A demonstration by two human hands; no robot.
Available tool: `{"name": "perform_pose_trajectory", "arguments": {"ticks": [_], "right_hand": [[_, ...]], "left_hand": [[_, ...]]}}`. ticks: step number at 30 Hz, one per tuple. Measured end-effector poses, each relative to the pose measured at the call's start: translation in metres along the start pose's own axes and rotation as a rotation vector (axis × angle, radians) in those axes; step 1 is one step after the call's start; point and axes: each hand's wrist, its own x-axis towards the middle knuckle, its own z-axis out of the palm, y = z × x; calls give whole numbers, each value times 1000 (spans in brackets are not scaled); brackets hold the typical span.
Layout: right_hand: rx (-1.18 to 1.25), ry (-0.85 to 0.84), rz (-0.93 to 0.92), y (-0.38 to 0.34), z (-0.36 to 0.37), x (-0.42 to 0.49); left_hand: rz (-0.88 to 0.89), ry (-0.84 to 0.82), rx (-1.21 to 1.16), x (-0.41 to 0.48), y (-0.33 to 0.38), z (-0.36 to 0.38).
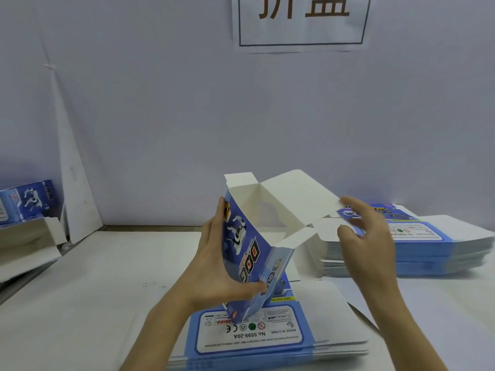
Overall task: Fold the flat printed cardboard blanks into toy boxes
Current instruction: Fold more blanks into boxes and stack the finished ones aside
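Observation:
A blue printed toy box (pixel 249 253) with a robot dog picture stands half-formed, its white inside open at the top and its flaps sticking up and out. My left hand (pixel 214 263) grips its left printed wall, thumb on the near edge. My right hand (pixel 367 231) hovers at the box's right, fingers spread, touching the big white lid flap (pixel 297 199). The box's lower end rests on a low stack of flat blanks (pixel 254 336) right in front of me.
A taller stack of flat blanks (pixel 428 250) lies at the right. Finished boxes (pixel 26 202) lean at the far left beside a white cardboard sheet (pixel 72 183) propped against the wall. A paper sign (pixel 302 20) hangs on the wall above.

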Motion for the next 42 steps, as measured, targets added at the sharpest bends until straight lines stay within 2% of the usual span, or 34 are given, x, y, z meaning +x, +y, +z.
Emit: {"name": "perform_pose_trajectory", "arguments": {"ticks": [2,4,8,12,16,19,26,28,30,34,37,39,42], "right_hand": [[397,-133,321,-4,3,2],[643,-213,441,-8,5,0],[657,-172,229,-12,3,-3],[641,-129,109,-17,-5,0],[451,9,-32,-20,-10,0],[407,87,-100,-16,-12,0],[143,175,-299,-16,-15,-2],[160,141,-300,-22,-17,-1],[324,73,-203,-30,-19,-1],[728,10,200,-36,-29,3],[990,-88,422,-39,-32,5],[1009,-124,458,-40,-35,6],[822,-142,383,-37,-34,5]], "left_hand": [[-4,-2,1,0,1,0],[7,-3,21,0,2,0],[30,-20,69,0,4,0],[69,-27,133,0,9,1],[109,-46,151,0,13,6],[136,-39,164,1,16,8],[145,-44,225,-1,23,13],[153,-54,242,-2,26,14],[174,-60,255,-3,28,14],[195,-75,309,-4,31,18],[193,-79,306,-4,32,18],[190,-80,299,-4,32,17],[183,-67,284,-4,32,17]]}}
